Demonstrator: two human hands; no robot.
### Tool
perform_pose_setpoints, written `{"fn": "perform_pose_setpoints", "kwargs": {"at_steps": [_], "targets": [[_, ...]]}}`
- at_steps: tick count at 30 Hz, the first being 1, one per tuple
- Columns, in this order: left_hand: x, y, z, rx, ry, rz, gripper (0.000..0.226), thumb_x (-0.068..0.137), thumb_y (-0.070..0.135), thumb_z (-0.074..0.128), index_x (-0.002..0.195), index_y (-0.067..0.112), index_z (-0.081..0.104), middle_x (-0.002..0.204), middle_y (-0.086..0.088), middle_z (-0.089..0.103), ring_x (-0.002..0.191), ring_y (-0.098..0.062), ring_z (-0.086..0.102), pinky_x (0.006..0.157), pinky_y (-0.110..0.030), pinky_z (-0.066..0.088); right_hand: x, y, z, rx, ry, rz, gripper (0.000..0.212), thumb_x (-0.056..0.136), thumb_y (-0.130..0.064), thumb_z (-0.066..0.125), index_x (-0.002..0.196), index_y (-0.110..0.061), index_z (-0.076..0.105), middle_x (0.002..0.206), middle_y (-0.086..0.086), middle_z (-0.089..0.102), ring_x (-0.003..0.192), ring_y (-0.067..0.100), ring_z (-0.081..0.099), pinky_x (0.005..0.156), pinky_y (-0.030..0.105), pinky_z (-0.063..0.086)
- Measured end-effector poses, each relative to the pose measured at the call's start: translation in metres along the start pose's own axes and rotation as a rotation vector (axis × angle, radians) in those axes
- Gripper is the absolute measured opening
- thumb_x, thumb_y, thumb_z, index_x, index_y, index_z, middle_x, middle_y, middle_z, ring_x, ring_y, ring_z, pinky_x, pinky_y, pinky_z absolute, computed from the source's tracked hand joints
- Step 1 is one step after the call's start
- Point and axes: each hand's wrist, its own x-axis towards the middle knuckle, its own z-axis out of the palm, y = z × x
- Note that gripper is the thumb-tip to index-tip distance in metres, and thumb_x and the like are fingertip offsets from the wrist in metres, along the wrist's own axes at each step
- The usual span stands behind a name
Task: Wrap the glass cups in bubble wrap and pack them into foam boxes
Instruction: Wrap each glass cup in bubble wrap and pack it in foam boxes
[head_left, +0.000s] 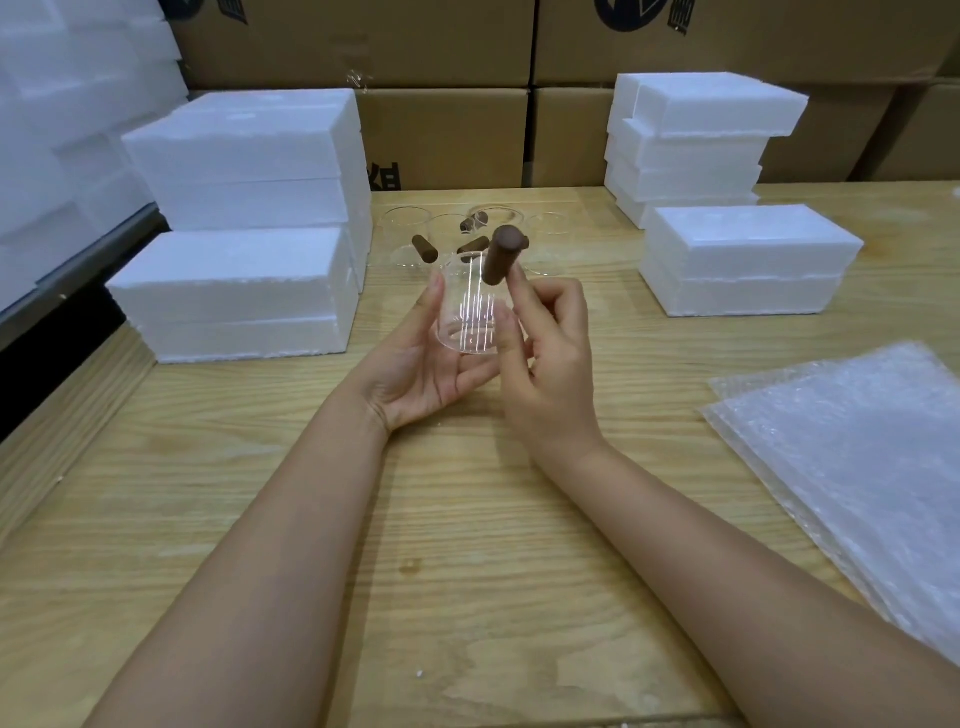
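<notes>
Wooden table — glass cup between left hand and right hand

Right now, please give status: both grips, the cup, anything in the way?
Held above table: glass cup, in left grip and right grip. Cup unwrapped; bubble wrap lies to the right. Only bare wood between.
</notes>
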Motion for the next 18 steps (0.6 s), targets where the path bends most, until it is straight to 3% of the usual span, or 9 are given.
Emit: {"fn": "perform_pose_setpoints", "kwargs": {"at_steps": [4, 6, 8, 11, 14, 16, 18], "targets": [[0.002, -0.001, 0.003, 0.078, 0.048, 0.014, 0.079, 0.064, 0.053, 0.081, 0.127, 0.009, 0.059, 0.120, -0.015, 0.066, 0.105, -0.027, 0.067, 0.081, -0.030, 0.058, 0.001, 0.004, -0.001, 0.039, 0.011, 0.166, 0.037, 0.094, -0.003, 0.048, 0.129, 0.007, 0.052, 0.096, 0.004, 0.042, 0.090, 0.013, 0.046, 0.081, 0.029, 0.044], [0.004, -0.002, 0.005, 0.120, 0.086, 0.033, 0.090, 0.057, 0.055, 0.083, 0.130, 0.010, 0.056, 0.126, -0.016, 0.062, 0.107, -0.028, 0.067, 0.080, -0.029, 0.058, 0.001, 0.005, -0.002, 0.071, 0.020, 0.244, 0.033, 0.095, -0.009, 0.047, 0.124, 0.003, 0.057, 0.095, 0.001, 0.044, 0.086, 0.003, 0.045, 0.079, 0.014, 0.039], [0.005, -0.003, 0.008, 0.188, 0.142, 0.061, 0.110, 0.047, 0.059, 0.086, 0.136, 0.007, 0.047, 0.131, -0.018, 0.057, 0.105, -0.029, 0.067, 0.078, -0.028, 0.058, 0.003, 0.006, -0.004, 0.110, 0.024, 0.320, 0.026, 0.096, -0.018, 0.048, 0.111, -0.005, 0.064, 0.092, -0.006, 0.047, 0.081, -0.003, 0.047, 0.074, 0.009, 0.038], [0.007, -0.006, 0.011, 0.264, 0.245, 0.109, 0.124, 0.024, 0.062, 0.090, 0.125, 0.003, 0.048, 0.116, -0.014, 0.055, 0.091, -0.029, 0.071, 0.075, -0.031, 0.059, 0.006, 0.007, -0.005, 0.225, 0.052, 0.449, 0.010, 0.093, -0.030, 0.052, 0.091, -0.027, 0.060, 0.084, -0.011, 0.056, 0.076, 0.000, 0.053, 0.073, 0.018, 0.044], [0.008, -0.009, 0.013, 0.384, 0.299, 0.169, 0.134, 0.016, 0.063, 0.089, 0.126, 0.001, 0.044, 0.116, -0.016, 0.056, 0.086, -0.027, 0.070, 0.071, -0.030, 0.059, 0.008, 0.013, -0.006, 0.301, 0.128, 0.553, 0.012, 0.093, -0.031, 0.055, 0.082, -0.027, 0.057, 0.074, -0.012, 0.061, 0.073, 0.010, 0.059, 0.073, 0.035, 0.050], [0.007, -0.009, 0.015, 0.454, 0.321, 0.197, 0.151, 0.016, 0.065, 0.089, 0.138, -0.005, 0.034, 0.125, -0.023, 0.051, 0.092, -0.029, 0.065, 0.070, -0.029, 0.057, 0.008, 0.015, -0.006, 0.314, 0.144, 0.574, 0.015, 0.094, -0.031, 0.054, 0.081, -0.025, 0.056, 0.070, -0.011, 0.061, 0.068, 0.008, 0.060, 0.069, 0.033, 0.051], [0.008, -0.010, 0.016, 0.471, 0.333, 0.224, 0.151, 0.016, 0.066, 0.089, 0.139, -0.003, 0.034, 0.120, -0.020, 0.048, 0.098, -0.030, 0.059, 0.067, -0.028, 0.055, 0.008, 0.016, -0.004, 0.338, 0.146, 0.584, 0.015, 0.094, -0.030, 0.054, 0.081, -0.024, 0.055, 0.072, -0.010, 0.061, 0.066, 0.005, 0.060, 0.068, 0.029, 0.050]]}}
